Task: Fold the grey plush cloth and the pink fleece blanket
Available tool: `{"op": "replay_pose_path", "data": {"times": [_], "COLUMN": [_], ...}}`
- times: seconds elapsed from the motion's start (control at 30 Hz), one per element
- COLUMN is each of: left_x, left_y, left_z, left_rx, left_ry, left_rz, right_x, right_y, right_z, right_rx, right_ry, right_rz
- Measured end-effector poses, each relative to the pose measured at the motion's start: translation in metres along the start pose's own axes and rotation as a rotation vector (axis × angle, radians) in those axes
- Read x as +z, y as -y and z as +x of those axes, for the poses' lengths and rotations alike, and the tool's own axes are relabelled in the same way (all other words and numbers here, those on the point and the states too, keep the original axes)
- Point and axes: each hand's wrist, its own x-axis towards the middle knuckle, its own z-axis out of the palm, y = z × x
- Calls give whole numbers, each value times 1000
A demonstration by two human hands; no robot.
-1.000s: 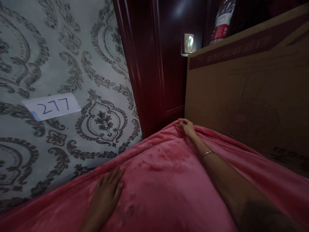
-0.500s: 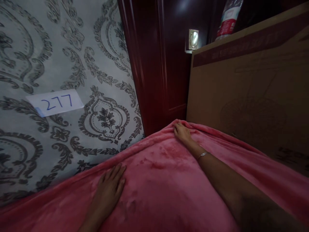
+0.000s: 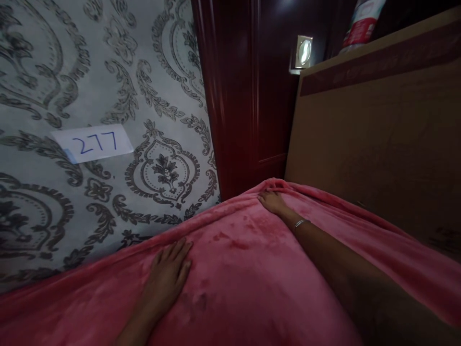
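A plush pink blanket point(image 3: 230, 283) spreads over the surface before me, its far corner bunched into folds. My left hand point(image 3: 167, 276) rests flat on it at the lower left, fingers stretched out close to the wall-side edge. Farther off, my right hand point(image 3: 272, 201) lies on the blanket just short of the bunched corner, palm down with the fingers extended. A silver bracelet point(image 3: 301, 223) circles my right wrist. What lies under the blanket is hidden.
Patterned grey wallpaper point(image 3: 169, 168) covers the wall on the left, with a white paper marked 277 point(image 3: 94, 143). A dark red wooden panel point(image 3: 237, 96) stands ahead, bearing a metal fitting point(image 3: 304, 52). A large cardboard box point(image 3: 378, 125) borders the right, a bottle point(image 3: 363, 26) on top.
My right hand has drawn slightly back from the blanket's bunched corner and its fingers lie flatter. My left hand stays in place on the blanket. The view has shifted a little.
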Motion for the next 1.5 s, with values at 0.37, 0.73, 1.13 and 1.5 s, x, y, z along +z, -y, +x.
{"op": "replay_pose_path", "data": {"times": [0.37,0.73,1.13,1.5], "left_x": [-8,-21,-13,-12], "left_y": [-10,-28,-25,-22], "left_z": [1,0,-3,-3], "left_rx": [-56,-203,-336,-312], "left_ry": [64,72,66,80], "left_rz": [23,151,194,198], "right_x": [14,-18,7,30], "right_y": [5,15,44,81], "right_z": [28,7,5,2], "right_rx": [204,-117,-259,-502], "right_ry": [96,-21,-80,51], "right_rz": [40,196,322,545]}}
